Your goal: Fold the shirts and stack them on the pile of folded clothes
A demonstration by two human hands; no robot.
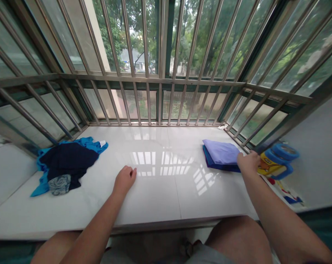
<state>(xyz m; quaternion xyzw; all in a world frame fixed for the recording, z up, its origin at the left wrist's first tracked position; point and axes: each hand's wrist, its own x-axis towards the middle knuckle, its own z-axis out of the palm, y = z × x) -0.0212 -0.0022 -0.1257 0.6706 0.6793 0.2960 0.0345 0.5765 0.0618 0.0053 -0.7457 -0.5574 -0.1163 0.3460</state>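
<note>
1. Resting on the near right corner of the folded clothes point(221, 156), the right hand point(248, 163) has its fingers curled loosely down over the fabric edge. Can't really tell if it's pinching the cloth or just pressing on it.
2. That folded stack is a lavender piece on top of a darker blue one, sitting flat at the right end of the white sill point(160, 198), close to the corner of the window bars point(160, 80).
3. Left hand point(124, 179) is down on the bare sill around the middle, fingers bent in a relaxed half-curl, holding nothing.
4. Loads of free space between the two hands, just glossy tile with window reflections. The sill's front edge runs right above the person's knees point(237, 238), and the back and both sides are fenced in by the bars.
5. Just right of the folded stack, past the sill's edge, there's a blue and yellow toy-looking thing point(277, 165) near the right wrist. Too blurry to say what it is exactly.
6. Way over on the left end sits a rumpled pile of clothes point(67, 163): bright blue underneath, dark navy on top, and a small greyish patterned bit at the front. Well apart from both hands.
</note>
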